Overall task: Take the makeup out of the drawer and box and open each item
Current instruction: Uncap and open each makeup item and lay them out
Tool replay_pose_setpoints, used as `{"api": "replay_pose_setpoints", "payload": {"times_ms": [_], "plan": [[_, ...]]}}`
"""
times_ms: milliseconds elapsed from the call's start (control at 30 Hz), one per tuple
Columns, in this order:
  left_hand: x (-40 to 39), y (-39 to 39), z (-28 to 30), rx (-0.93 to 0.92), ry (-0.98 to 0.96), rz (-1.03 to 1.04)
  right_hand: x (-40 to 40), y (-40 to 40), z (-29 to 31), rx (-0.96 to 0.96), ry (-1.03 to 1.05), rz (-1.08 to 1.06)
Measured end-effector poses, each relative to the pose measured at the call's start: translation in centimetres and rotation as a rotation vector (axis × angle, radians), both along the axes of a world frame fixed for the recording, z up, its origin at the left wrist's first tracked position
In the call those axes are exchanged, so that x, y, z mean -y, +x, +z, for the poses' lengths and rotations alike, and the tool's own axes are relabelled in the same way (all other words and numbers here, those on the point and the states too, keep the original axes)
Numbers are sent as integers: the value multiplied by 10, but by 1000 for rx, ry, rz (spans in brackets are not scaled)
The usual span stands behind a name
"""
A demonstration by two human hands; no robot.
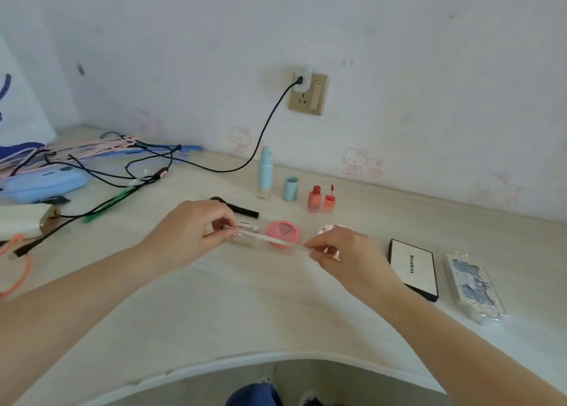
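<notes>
My left hand (196,231) and my right hand (340,252) each pinch one end of a thin whitish makeup pencil (270,239), held level just above the desk. Right behind the pencil lies a round pink compact (283,232). A black mascara tube (242,211) lies behind my left hand. Farther back stand a light blue pump bottle (264,172), its blue cap (290,189), a red lip tint bottle (314,198) and its wand cap (329,200). A white palette with a black edge (412,267) and a clear blue-patterned case (474,286) lie to the right.
Tangled black cables (122,172), a blue pouch (43,185) and pink and blue hangers crowd the desk's left end. A white tube (24,223) lies at the left edge. A wall socket (308,94) with a plugged charger is behind. The desk's curved front edge (276,356) is near me.
</notes>
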State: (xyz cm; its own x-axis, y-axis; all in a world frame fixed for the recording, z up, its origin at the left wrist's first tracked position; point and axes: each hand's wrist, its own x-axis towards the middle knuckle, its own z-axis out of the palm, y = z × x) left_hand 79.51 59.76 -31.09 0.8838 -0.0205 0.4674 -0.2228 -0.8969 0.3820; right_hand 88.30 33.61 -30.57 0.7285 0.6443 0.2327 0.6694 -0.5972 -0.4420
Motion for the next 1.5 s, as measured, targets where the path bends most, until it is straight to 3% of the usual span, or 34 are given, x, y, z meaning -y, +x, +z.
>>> {"api": "replay_pose_setpoints", "payload": {"times_ms": [200,467,1200,1367,1500], "plan": [[-56,-49,-28,-65,-79,112,-62,-18,-17,-40,-11,14],[-89,-51,-43,-66,-117,153,-93,-19,-32,-35,-118,21],[-95,-40,-48,-165,-249,190,-88,-19,-36,-102,-57,-6],[-85,-32,-32,-106,-283,203,-64,-2,-5,3,31,-86],[-56,-4,-13,-77,-237,112,-50,22,9,86,-87,-140]]}}
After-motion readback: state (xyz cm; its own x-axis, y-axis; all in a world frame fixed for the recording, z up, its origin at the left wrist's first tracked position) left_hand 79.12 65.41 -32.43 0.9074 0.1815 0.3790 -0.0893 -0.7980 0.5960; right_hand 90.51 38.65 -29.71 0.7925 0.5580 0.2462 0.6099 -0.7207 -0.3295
